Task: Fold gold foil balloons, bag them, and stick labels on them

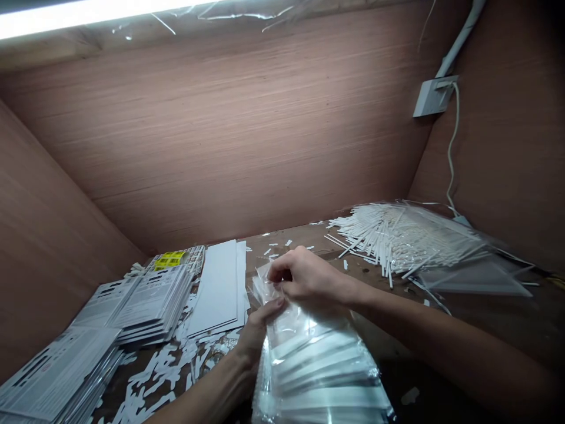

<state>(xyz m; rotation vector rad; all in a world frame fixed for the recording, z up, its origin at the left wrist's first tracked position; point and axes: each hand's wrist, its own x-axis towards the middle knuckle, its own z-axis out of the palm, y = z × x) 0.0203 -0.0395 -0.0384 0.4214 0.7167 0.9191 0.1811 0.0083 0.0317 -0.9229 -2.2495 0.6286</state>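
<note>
Plywood point(238, 135), right hand point(309, 278) gripping clear bags point(320, 368)

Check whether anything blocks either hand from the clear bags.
Nothing visible does: the left hand and right hand both touch the clear bags near their far end. The loose white sticks lie off to the right, apart from both hands.

The left grip point(255, 337) is a bare human hand with a blunt, rounded thumb tip; the right grip point(311, 277) is a bare hand too, with softly rounded knuckles. Both wrists are bare, and the uncovered right forearm point(424, 335) and left forearm point(212, 386) look slender and smooth.
</note>
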